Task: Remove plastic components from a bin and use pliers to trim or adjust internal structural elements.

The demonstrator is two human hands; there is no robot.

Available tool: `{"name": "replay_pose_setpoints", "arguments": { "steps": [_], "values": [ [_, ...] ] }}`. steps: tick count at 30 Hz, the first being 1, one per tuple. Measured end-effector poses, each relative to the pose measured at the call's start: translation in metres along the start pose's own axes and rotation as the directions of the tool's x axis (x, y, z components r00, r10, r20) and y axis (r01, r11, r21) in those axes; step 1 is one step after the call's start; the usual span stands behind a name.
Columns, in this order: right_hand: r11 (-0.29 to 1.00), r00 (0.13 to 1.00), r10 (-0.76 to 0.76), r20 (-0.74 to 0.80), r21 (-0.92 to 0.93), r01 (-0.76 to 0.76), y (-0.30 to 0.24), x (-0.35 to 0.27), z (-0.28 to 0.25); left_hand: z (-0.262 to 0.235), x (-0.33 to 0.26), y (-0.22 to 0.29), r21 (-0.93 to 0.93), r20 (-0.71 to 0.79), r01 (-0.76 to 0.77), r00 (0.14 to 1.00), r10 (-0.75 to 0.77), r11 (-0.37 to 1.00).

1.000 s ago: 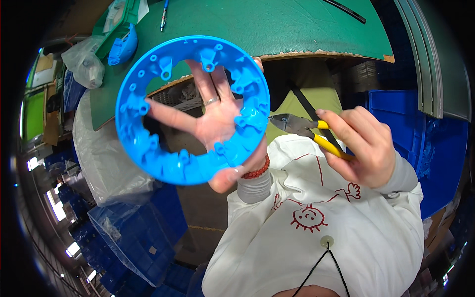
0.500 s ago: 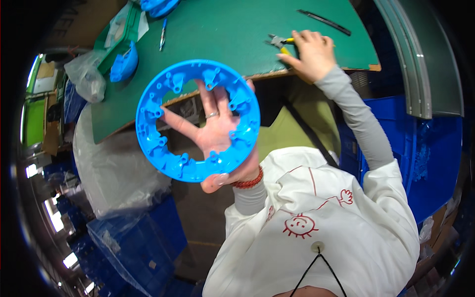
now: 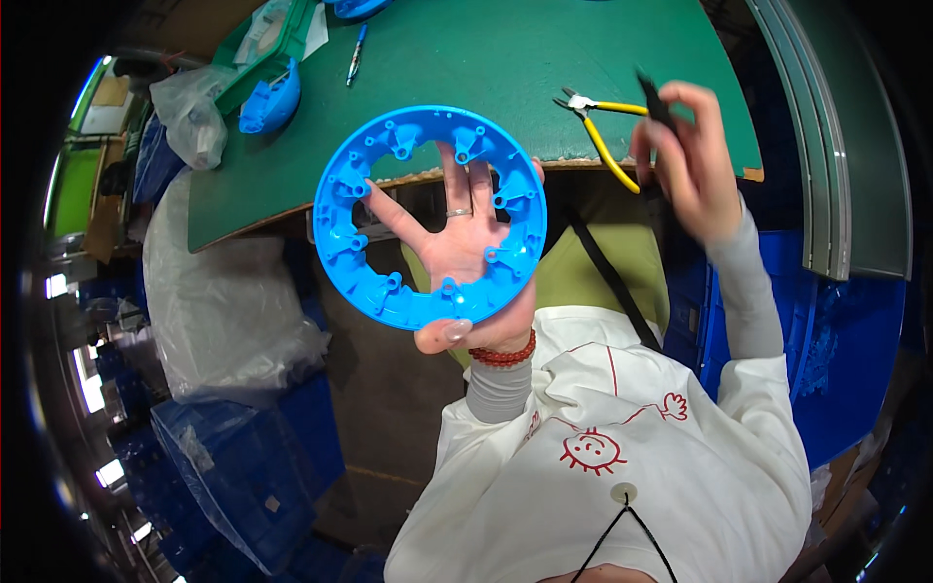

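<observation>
Ring (image 3: pixel 394 303): glossy blue plastic, round, inner wall studded with posts. Left hand (image 3: pixel 465 251) grips it from behind, fingers spread, thumb at lower rim; right hand (image 3: pixel 702 173) grips slim black tool (image 3: pixel 654 103).

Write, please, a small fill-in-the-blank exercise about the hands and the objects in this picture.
1. The left hand holds a plastic ring coloured ____.
2. The pliers have ____ handles.
3. On the table, the pen lies to the ____ of the pliers.
4. The right hand holds a slim tool coloured ____.

Missing words: blue; yellow; left; black.
</observation>
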State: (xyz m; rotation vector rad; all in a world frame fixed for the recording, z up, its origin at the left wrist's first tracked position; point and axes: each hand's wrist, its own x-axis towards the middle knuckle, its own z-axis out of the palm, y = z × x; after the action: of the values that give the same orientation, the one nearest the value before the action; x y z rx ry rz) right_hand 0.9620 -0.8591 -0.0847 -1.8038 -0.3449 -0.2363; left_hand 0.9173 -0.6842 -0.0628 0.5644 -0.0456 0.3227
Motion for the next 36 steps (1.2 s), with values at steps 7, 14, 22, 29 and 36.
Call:
{"name": "replay_pose_setpoints", "arguments": {
  "steps": [7,14,22,29,36],
  "values": [
    [0.895,0.918,-0.301,0.260,-0.254,0.366,-0.048,-0.050,0.034,-0.018,-0.007,0.002,-0.239,0.225,0.031,0.974,0.024,0.970],
    [0.893,0.954,-0.180,0.238,-0.366,0.260,-0.052,-0.060,0.041,-0.010,-0.006,0.000,-0.089,0.144,-0.004,0.989,0.017,0.996],
    [0.934,0.961,-0.109,0.253,-0.306,0.186,-0.052,-0.065,0.040,0.003,-0.007,-0.003,0.080,0.058,-0.041,0.998,0.036,0.996],
    [0.773,0.968,-0.168,0.187,-0.584,0.247,-0.053,-0.072,0.047,0.002,-0.010,-0.008,0.197,-0.007,-0.042,0.999,0.044,0.980],
    [0.887,0.963,-0.171,0.207,-0.393,0.242,-0.049,-0.062,0.045,-0.002,-0.007,-0.001,0.148,0.137,-0.125,0.985,0.104,0.981]
  ]
}}
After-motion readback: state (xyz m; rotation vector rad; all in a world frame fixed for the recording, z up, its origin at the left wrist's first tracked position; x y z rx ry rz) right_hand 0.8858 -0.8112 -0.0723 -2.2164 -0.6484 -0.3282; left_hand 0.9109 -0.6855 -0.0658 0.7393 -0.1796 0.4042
